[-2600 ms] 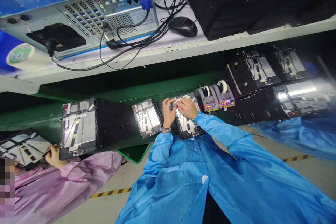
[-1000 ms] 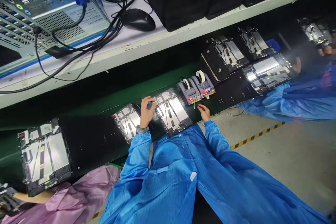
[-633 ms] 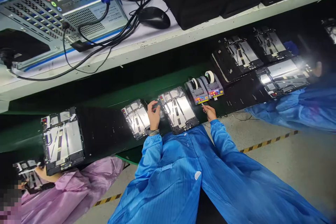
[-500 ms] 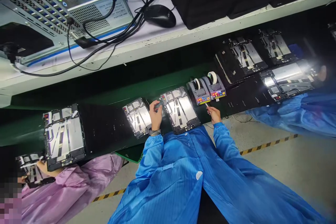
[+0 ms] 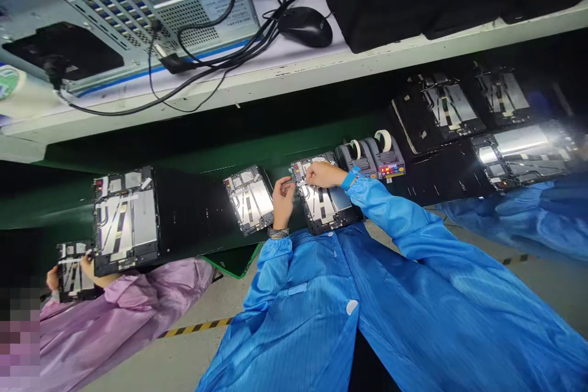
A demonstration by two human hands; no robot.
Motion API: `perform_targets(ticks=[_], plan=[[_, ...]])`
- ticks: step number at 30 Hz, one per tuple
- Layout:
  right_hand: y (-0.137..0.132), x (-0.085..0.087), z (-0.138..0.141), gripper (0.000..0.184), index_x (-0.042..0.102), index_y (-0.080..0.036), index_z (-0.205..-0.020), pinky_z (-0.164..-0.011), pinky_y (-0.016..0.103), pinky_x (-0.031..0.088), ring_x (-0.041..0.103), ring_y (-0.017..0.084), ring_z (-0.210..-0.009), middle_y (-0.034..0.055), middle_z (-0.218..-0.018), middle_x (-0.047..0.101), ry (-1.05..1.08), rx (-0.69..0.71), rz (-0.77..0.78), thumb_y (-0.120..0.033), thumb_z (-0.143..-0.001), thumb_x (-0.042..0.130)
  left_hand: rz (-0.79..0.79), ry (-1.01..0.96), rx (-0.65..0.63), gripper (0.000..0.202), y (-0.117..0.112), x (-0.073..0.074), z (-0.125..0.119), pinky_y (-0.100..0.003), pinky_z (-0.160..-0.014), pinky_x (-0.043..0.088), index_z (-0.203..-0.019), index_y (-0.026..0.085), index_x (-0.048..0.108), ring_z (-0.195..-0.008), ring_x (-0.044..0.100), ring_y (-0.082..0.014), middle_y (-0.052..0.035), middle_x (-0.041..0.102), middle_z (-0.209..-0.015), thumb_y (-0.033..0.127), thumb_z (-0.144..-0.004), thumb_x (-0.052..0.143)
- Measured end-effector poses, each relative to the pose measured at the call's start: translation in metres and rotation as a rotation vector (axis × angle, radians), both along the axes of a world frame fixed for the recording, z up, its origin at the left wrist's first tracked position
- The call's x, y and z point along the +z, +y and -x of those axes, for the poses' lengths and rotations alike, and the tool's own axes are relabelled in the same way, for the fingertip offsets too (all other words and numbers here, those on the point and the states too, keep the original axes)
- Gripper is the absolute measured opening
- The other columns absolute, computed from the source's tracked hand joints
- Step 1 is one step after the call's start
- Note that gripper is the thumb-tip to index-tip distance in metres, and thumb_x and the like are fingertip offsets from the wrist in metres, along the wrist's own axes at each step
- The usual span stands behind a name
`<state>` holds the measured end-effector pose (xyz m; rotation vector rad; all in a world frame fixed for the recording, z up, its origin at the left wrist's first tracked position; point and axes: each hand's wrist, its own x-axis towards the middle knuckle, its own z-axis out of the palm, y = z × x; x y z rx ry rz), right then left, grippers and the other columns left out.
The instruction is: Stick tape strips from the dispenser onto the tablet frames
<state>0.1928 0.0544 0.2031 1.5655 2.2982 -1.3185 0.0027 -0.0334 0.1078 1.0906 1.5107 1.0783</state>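
The right hand point(image 5: 324, 174) reaches over the upper end of an opened tablet point(image 5: 325, 203), its fingers curled down in a narrow bunch at the exposed parts. The fingertips are too small and partly covered to see, so I cannot tell whether they pinch anything.

The left hand point(image 5: 283, 199) is just beside the tablet's upper left corner, thumb and forefinger bent towards each other. Whether they meet, or hold something small, cannot be told; the placing looks suited to steadying that edge or helping the other hand.

The tablet lies under the right hand, close against the front of the blue smock point(image 5: 298, 318), its open side up, which seems to leave the metal plates and thin dark cables within reach of both hands.

Just beyond the right wrist stand two tape dispensers, the nearer one point(image 5: 365, 162) partly behind the cuff and the farther one point(image 5: 386, 162) showing lit red digits. Set so near, they are probably meant for a short reach.

Left of the left hand, a second opened tablet point(image 5: 249, 201) lies face up on the dark bench point(image 5: 193, 214), apart from the first, perhaps to keep the pieces separate.
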Motion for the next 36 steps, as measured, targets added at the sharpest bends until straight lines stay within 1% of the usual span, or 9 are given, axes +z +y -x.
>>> perform_targets(ticks=[2,6,10,15,19,27,30,32,36], plan=[[0.006,-0.001,0.006,0.017,0.079,-0.016,-0.083,-0.074,0.021,0.042,0.066,0.014,-0.075,0.003,-0.078,0.076,-0.055,0.031,0.016,-0.022,-0.089,0.064,0.01,-0.025,-0.003,0.033,-0.003,0.001,0.0,-0.033,-0.09,0.055,-0.124,0.023,0.061,-0.1,0.07,-0.0187,-0.0072,0.072,-0.111,0.037,-0.094,0.063],[0.007,-0.002,0.006,0.019,0.079,-0.017,-0.084,-0.073,0.021,0.042,0.067,0.015,-0.076,0.003,-0.076,0.076,-0.084,0.043,0.013,-0.023,-0.09,0.062,0.001,-0.045,-0.011,0.031,-0.003,0.001,0.0,-0.032,-0.09,0.055,-0.122,0.022,0.061,-0.1,0.069,-0.0177,-0.0073,0.072,-0.112,0.036,-0.094,0.063],[0.006,-0.003,0.007,0.018,0.079,-0.017,-0.083,-0.074,0.021,0.043,0.069,0.016,-0.079,0.0044,-0.079,0.077,-0.092,0.033,0.0,-0.019,-0.088,0.063,0.013,-0.012,-0.01,0.032,0.0,0.001,-0.002,-0.032,-0.086,0.055,-0.122,0.022,0.063,-0.094,0.069,-0.0179,-0.0057,0.072,-0.102,0.037,-0.094,0.063],[0.006,0.002,0.009,0.018,0.079,-0.016,-0.08,-0.074,0.022,0.044,0.07,0.016,-0.077,0.0051,-0.075,0.076,-0.103,0.043,-0.003,-0.017,-0.087,0.062,-0.002,0.016,-0.015,0.03,0.002,0.0,-0.005,-0.031,-0.085,0.054,-0.119,0.022,0.065,-0.096,0.068,-0.018,-0.0065,0.071,-0.107,0.037,-0.093,0.064],[0.006,0.007,0.01,0.017,0.079,-0.016,-0.084,-0.073,0.022,0.045,0.071,0.017,-0.078,0.0061,-0.077,0.077,-0.116,0.049,0.007,-0.015,-0.085,0.063,0.014,0.033,-0.008,0.029,0.004,0.0,-0.005,-0.031,-0.083,0.055,-0.117,0.022,0.065,-0.093,0.067,-0.018,-0.0064,0.071,-0.103,0.039,-0.093,0.064],[0.007,0.004,0.012,0.015,0.079,-0.016,-0.084,-0.071,0.024,0.045,0.071,0.019,-0.078,0.0082,-0.08,0.078,-0.163,0.057,-0.013,-0.018,-0.086,0.064,-0.007,0.047,0.001,0.029,0.006,0.002,-0.008,-0.03,-0.081,0.054,-0.114,0.021,0.063,-0.091,0.067,-0.0172,-0.0063,0.07,-0.105,0.038,-0.091,0.068],[0.006,0.004,0.012,0.015,0.078,-0.017,-0.084,-0.077,0.026,0.045,0.072,0.021,-0.083,0.0089,-0.081,0.078,-0.163,0.072,-0.027,-0.021,-0.088,0.064,-0.024,0.118,-0.004,0.027,0.008,0.003,-0.008,-0.031,-0.08,0.054,-0.112,0.021,0.062,-0.088,0.068,-0.017,-0.0057,0.07,-0.104,0.034,-0.089,0.069],[0.005,0.006,0.014,0.017,0.078,-0.016,-0.085,-0.085,0.028,0.046,0.073,0.023,-0.091,0.0103,-0.084,0.078,-0.181,0.091,-0.057,-0.025,-0.089,0.064,-0.021,0.201,-0.016,0.026,0.012,0.005,-0.007,-0.032,-0.078,0.054,-0.109,0.021,0.062,-0.086,0.069,-0.0174,-0.0058,0.07,-0.103,0.032,-0.087,0.07],[0.006,0.01,0.019,0.022,0.078,-0.014,-0.092,-0.099,0.034,0.043,0.072,0.028,-0.102,0.0149,-0.091,0.078,-0.263,0.12,-0.099,-0.032,-0.091,0.065,-0.005,0.386,-0.078,0.024,0.018,0.015,-0.006,-0.033,-0.074,0.052,-0.105,0.022,0.062,-0.078,0.068,-0.0188,-0.0062,0.07,-0.1,0.029,-0.084,0.072]])
